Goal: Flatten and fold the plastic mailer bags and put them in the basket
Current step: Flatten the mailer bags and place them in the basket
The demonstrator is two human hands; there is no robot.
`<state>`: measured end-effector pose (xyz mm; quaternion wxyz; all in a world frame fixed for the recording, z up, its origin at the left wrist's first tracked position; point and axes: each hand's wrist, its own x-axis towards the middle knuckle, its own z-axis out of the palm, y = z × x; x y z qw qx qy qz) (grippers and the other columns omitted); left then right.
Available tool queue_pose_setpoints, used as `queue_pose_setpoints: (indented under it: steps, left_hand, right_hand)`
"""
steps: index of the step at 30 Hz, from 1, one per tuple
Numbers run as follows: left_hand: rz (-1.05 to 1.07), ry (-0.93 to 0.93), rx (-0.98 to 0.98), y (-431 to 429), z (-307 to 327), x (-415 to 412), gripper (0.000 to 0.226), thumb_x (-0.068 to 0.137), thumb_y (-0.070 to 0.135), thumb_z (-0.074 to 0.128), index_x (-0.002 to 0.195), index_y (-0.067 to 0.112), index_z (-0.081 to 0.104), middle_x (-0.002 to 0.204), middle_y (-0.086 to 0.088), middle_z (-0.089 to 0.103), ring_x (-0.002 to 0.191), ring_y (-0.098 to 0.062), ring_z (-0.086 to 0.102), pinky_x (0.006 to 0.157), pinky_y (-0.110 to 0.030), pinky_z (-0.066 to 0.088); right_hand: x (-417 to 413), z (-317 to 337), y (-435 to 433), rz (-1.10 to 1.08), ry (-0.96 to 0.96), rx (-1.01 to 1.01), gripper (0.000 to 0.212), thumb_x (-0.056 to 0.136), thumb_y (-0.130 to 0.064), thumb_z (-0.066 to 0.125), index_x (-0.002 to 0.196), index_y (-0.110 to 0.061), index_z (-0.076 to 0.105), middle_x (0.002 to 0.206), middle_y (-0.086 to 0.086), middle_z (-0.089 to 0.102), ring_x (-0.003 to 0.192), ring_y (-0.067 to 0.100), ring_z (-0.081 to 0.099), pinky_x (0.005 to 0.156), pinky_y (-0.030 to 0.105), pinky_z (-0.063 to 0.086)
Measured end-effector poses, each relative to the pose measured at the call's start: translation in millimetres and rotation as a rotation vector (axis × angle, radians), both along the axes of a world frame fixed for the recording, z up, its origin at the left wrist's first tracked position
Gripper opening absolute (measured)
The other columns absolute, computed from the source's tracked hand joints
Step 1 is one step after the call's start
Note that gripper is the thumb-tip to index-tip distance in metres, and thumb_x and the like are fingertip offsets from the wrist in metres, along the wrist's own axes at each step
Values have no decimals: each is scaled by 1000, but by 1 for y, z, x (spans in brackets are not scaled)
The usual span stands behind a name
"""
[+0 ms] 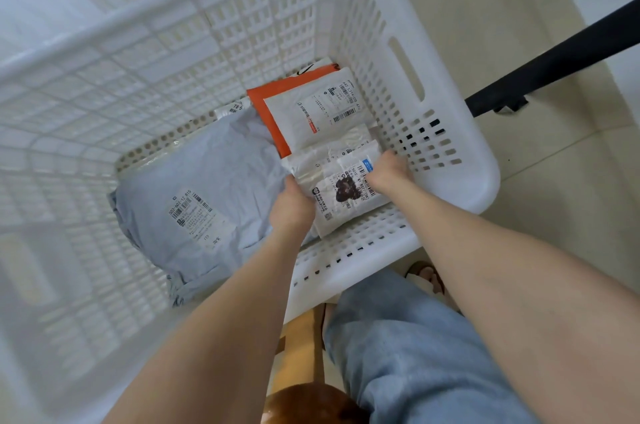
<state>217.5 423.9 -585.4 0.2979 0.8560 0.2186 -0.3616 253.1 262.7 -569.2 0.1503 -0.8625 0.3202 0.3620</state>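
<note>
Folded white mailer (341,188) is low in the basket (453,160), front-right corner, left hand (292,209) and right hand (388,174) fingers curled on opposite edges; looks light, floppy, slick, so I'd pinch the folded edges, not mid-film.
</note>
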Motion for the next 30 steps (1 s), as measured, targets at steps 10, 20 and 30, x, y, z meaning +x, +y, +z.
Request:
queue_pose_setpoints:
  steps: [10, 20, 30]
  left_hand:
    - [-307, -150, 39, -9, -2, -2, 47, 90, 1, 41, 128, 27, 51, 124, -11, 44, 88, -31, 59, 71, -38, 53]
    - [-417, 109, -94, -12, 2, 11, 67, 91, 3, 49, 149, 27, 26, 151, -18, 24, 96, -25, 59, 74, -25, 45]
    - [-608, 33, 66, -25, 73, 33, 61, 94, 6, 45, 150, 17, 25, 149, -22, 20, 121, -38, 49, 100, -41, 45]
  right_hand:
    - [-2, -4, 4, 239, 76, 80, 40, 96, -11, 48, 134, -18, 52, 142, 12, 30, 108, 27, 50, 90, 35, 46]
    - [-6, 6, 8, 241, 195, 216, 62, 90, -24, 57, 147, -30, 33, 152, 12, 23, 132, 32, 38, 110, 43, 36]
    - [-8, 86, 3, 208, 45, 231, 71, 87, -19, 64, 147, -35, 30, 152, 17, 12, 133, 38, 35, 110, 49, 34]
